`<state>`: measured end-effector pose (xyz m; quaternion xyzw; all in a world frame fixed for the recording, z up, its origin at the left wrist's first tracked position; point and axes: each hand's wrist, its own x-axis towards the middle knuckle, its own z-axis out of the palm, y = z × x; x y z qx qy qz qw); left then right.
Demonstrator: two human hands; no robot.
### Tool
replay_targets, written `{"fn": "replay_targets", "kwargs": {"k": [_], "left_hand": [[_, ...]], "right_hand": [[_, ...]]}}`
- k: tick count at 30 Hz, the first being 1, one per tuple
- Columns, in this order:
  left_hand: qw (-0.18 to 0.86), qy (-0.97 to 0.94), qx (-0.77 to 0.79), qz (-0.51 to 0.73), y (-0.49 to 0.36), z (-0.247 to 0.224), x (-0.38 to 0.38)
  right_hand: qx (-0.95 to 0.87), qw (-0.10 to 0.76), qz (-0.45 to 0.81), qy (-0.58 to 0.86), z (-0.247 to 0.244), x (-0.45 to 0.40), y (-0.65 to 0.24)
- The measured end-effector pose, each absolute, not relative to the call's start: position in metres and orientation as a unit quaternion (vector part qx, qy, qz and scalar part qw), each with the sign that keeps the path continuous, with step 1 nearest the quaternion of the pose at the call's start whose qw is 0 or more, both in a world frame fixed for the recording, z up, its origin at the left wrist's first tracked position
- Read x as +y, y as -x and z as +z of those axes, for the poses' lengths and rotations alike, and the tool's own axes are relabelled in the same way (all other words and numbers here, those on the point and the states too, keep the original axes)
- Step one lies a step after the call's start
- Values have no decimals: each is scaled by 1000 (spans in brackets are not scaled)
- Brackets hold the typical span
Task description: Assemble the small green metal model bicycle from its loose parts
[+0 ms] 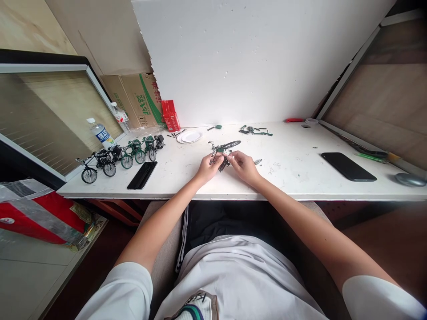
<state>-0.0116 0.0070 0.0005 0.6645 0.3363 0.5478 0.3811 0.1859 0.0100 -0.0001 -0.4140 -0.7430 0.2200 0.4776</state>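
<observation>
A small model bicycle [231, 145], dark with a green part, is held on its side just above the table near its front edge. My left hand [209, 168] pinches it from the left, fingers closed around its near end. On the other side, my right hand [245, 167] has thumb and fingertips closed on the same model. Exactly which parts the fingertips grip is too small to make out. Beside my right hand lies a little grey piece [258, 162] on the white tabletop [283, 151].
Several finished-looking model bicycles [133, 153] stand at the left, near a phone [142, 175] and bottles [100, 132]. White plates [189, 137] and loose dark and green parts [255, 130] lie at the back. A black phone [348, 166] and a mouse [410, 179] are at the right.
</observation>
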Motion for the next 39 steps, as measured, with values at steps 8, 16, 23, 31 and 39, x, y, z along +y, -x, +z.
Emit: {"fn": "replay_targets", "kwargs": {"k": [8, 16, 23, 31, 39], "left_hand": [[442, -639, 317, 544, 13, 1, 11], [610, -569, 290, 468, 20, -3, 17], [675, -538, 229, 450, 19, 5, 13], [652, -544, 248, 465, 20, 0, 15], [645, -528, 256, 489, 21, -5, 18]], "right_hand": [[-758, 467, 218, 400, -4, 9, -185], [-760, 468, 199, 404, -3, 7, -184], [-764, 465, 182, 409, -3, 8, -185], [-768, 462, 147, 418, -2, 7, -185], [-766, 456, 180, 415, -2, 5, -184]]}}
